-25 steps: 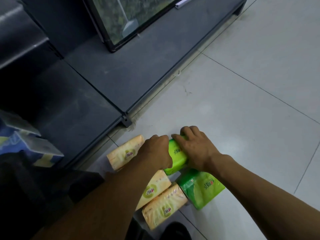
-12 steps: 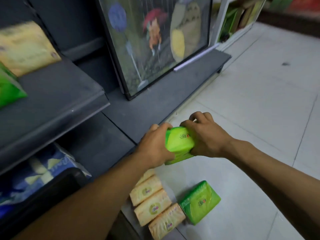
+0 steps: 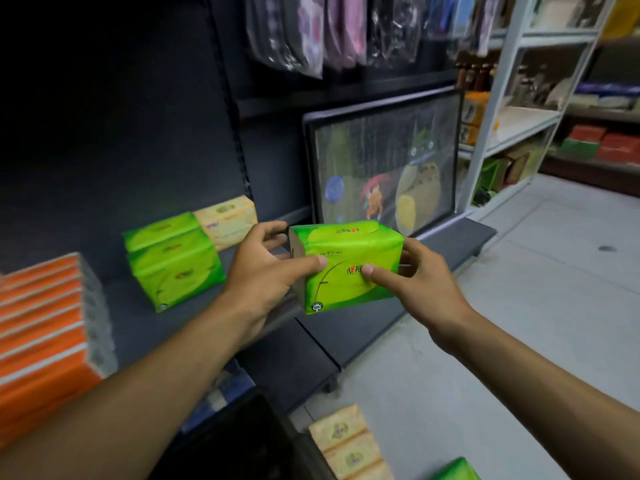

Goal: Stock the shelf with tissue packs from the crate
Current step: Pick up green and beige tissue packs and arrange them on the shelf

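I hold a green tissue pack [image 3: 346, 251] in the air in front of the dark shelf [image 3: 131, 317]. My left hand [image 3: 266, 268] grips its left end, thumb across the front. My right hand [image 3: 412, 278] grips the right end the same way. On the shelf to the left stand two stacked green tissue packs [image 3: 173, 258], with a yellow tissue pack [image 3: 228, 220] behind them. Yellow packs [image 3: 349, 445] lie on the floor at the bottom, beside the corner of another green pack [image 3: 457, 471]. The dark crate [image 3: 239, 441] is at the bottom centre.
A stack of orange packs [image 3: 45, 327] fills the shelf's left end. A framed cartoon picture [image 3: 384, 168] leans on the low shelf base to the right. Bagged goods [image 3: 332, 29] hang above. A white rack [image 3: 512, 109] stands further right beside the tiled floor [image 3: 540, 306].
Both hands have lifted the green pack from the floor pile up to shelf height. The view has swung upward from the floor to the shelf.
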A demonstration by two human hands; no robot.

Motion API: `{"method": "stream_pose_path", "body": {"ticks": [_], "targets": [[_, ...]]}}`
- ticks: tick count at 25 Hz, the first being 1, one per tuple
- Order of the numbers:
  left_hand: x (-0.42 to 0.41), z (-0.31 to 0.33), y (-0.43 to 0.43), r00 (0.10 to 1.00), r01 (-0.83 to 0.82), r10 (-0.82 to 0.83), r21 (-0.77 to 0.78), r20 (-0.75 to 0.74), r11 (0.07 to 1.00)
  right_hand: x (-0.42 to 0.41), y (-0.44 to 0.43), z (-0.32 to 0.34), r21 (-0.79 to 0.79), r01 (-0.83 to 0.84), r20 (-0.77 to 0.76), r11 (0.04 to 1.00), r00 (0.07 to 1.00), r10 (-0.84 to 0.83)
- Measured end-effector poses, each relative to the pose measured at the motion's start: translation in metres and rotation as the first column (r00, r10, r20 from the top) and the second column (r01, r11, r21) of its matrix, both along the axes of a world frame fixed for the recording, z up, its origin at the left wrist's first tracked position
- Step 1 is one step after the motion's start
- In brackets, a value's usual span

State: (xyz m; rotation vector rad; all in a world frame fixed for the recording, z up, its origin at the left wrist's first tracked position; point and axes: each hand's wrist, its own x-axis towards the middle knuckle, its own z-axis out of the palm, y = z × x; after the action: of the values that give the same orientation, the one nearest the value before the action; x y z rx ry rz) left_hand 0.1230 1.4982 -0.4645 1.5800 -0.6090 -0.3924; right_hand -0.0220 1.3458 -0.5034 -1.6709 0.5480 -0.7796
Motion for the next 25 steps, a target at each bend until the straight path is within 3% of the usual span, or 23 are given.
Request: {"method": "stream_pose_path", "body": {"ticks": [3,7,11,16,25], "targets": [[0.006,-0.003,0.018,0.986,-0.130,0.114,-0.137,-0.123,0.982,0.025,0.024,0.006,0.016,0.008,0.034,1.000,0.999,-0.009],[0.014,-0.008,0.038,0.970,-0.222,0.194,-0.204,-0.150,0.953,0.060,0.044,0.002,-0.008,0.001,0.018,1.000,1.000,-0.001],[0.031,-0.026,0.071,0.910,-0.414,0.414,-0.009,0.015,0.910,0.115,0.078,-0.008,-0.062,-0.107,-0.010,0.992,0.994,0.107],[0.064,-0.057,0.116,0.821,-0.571,0.569,0.097,0.053,0.815,0.180,0.125,-0.028,-0.060,-0.227,-0.069,0.972,0.972,0.223],[0.074,-0.080,0.131,0.817,-0.569,0.575,0.103,-0.039,0.816,0.208,0.148,-0.057,0.035,-0.284,-0.231,0.958,0.930,0.284]]}}
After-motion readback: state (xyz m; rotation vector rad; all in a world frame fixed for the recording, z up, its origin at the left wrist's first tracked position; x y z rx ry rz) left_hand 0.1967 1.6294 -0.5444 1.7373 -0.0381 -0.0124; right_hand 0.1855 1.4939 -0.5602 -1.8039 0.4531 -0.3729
